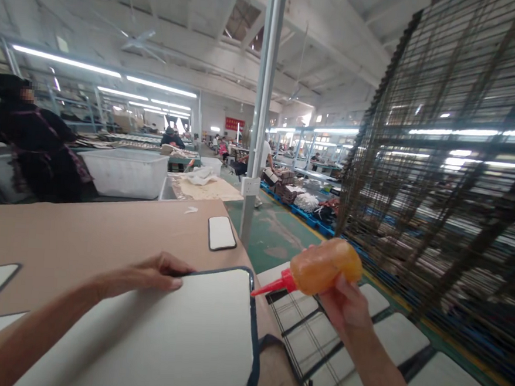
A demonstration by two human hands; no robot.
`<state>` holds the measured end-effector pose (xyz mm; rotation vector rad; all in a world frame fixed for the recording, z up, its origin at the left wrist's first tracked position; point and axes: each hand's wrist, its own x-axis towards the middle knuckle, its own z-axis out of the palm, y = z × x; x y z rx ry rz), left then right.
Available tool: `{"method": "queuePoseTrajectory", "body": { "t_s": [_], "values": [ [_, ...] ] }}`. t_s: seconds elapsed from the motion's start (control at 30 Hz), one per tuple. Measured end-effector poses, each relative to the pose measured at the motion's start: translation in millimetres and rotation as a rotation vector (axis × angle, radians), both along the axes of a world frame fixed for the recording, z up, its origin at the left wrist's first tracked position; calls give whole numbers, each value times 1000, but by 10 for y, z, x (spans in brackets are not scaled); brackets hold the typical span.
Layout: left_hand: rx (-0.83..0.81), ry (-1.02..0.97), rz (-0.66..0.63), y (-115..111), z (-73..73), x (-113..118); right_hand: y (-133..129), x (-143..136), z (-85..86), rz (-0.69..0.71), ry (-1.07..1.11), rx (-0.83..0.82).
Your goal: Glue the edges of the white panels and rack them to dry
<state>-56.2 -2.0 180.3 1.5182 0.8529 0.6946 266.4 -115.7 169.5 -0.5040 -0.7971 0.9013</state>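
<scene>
A large white panel (186, 335) with a dark blue border lies over the near edge of the brown-covered table (104, 235). My left hand (159, 275) grips its far edge, thumb on the white face and fingers at the border. In my right hand (344, 302) is a bottle (323, 265) of amber liquid, held sideways. Its red nozzle tip points left and sits at the panel's right border, near the far corner. A wet-looking shine shows on the border there. Whether the tip touches is hard to tell.
A small white panel (222, 233) lies near the table's right edge, with more panels at left. White panels rest on a wire rack (304, 337) at lower right. Tall wire racks (438, 188) stand at right, beyond a metal post (259, 116). A person (36, 136) stands at far left.
</scene>
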Motion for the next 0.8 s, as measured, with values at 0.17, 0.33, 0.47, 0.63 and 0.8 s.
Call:
{"method": "queuePoseTrajectory", "body": {
  "t_s": [0.17, 0.33, 0.47, 0.63, 0.8],
  "values": [
    [-99, 131, -281, -87, 278, -35, -43, -2, 26, 116, -77, 12],
    [-113, 222, -469, -73, 427, -97, -110, 20, 12, 159, -108, 11],
    [-48, 256, -307, 13, 323, -190, -165, 9, 45, 145, -135, 3],
    [-66, 247, -324, 25, 279, -181, -228, 5, 70, 171, -165, 14],
    [-92, 245, -438, -39, 346, -117, -263, 36, 30, 205, -185, 20]
  ]
}}
